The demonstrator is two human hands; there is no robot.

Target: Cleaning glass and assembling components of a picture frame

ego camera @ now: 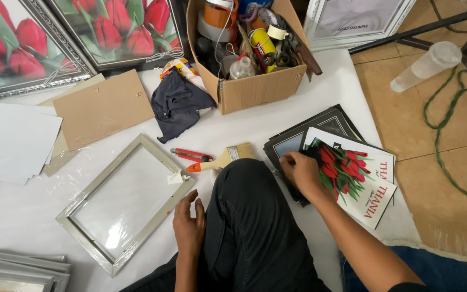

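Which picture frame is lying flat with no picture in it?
The silver frame by the left hand. It is empty and flat on the white sheet; the other two frames lean upright with red tulip pictures.

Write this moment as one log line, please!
left hand: resting beside silver picture frame | right hand: on tulip prints stack | paintbrush: idle

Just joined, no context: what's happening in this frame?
A person sits on a white sheet on the floor. The right hand rests on a stack of tulip prints and dark frames. The left hand lies open beside an empty silver frame. A paintbrush, red cutter and cardboard box of supplies lie ahead.
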